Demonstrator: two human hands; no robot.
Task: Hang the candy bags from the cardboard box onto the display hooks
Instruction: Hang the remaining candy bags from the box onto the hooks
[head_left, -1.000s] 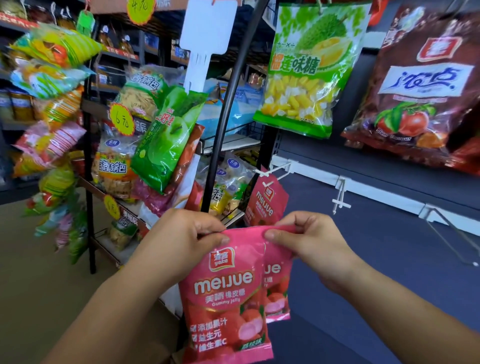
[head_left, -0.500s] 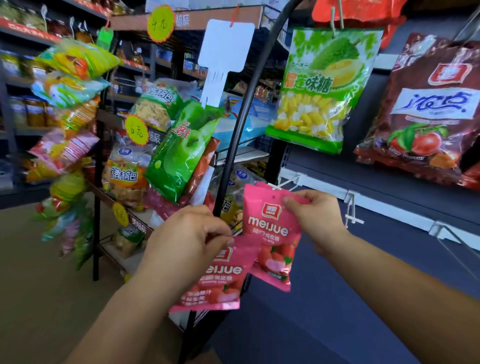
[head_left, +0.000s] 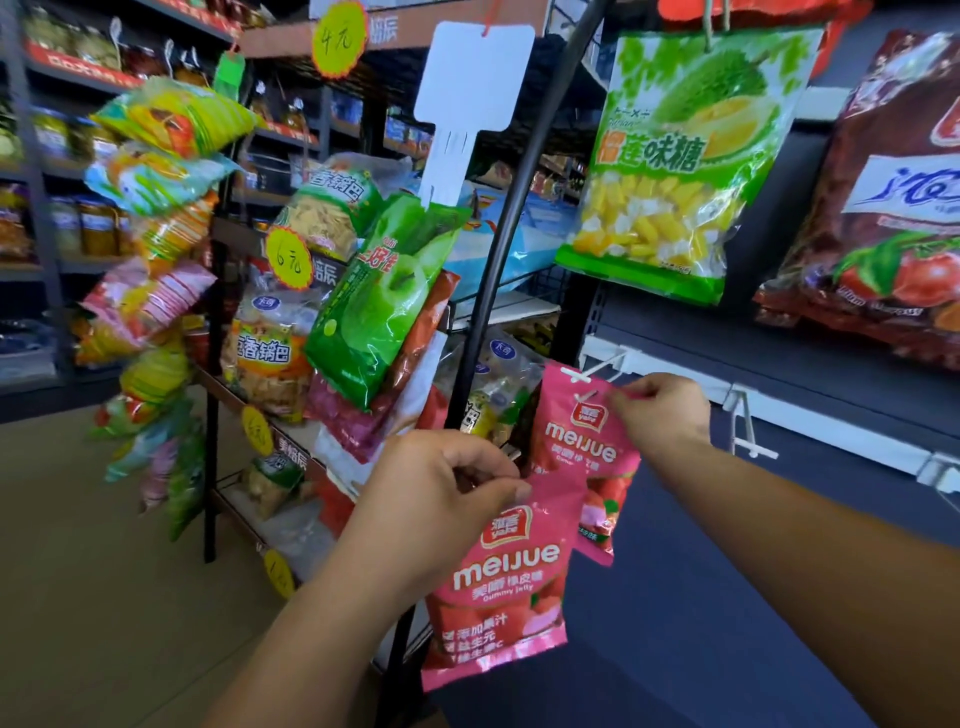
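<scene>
Hanging in progress, head view. The right hand (head_left: 662, 415) is pinching the top edge of one pink candy bag (head_left: 582, 449), its grip clamped on the header, and is holding the bag's hang-hole at the tip of the white display hook (head_left: 597, 370). Whether the hole is already sitting on the wire cannot be told. The left hand (head_left: 441, 499), below and to the left of that hook, is gripping the top of a second pink candy bag (head_left: 498, 582), which is dangling freely and waiting its turn. Above and to the right of the hook a durian candy bag (head_left: 675, 166) is hanging on an upper row. To the right of the hook, another white hook (head_left: 745, 426) on the same rail is standing bare. Judged from this, no pink bag is yet fully seated, at least two are remaining, and the cardboard box is lying out of view, so its stock cannot be counted.
</scene>
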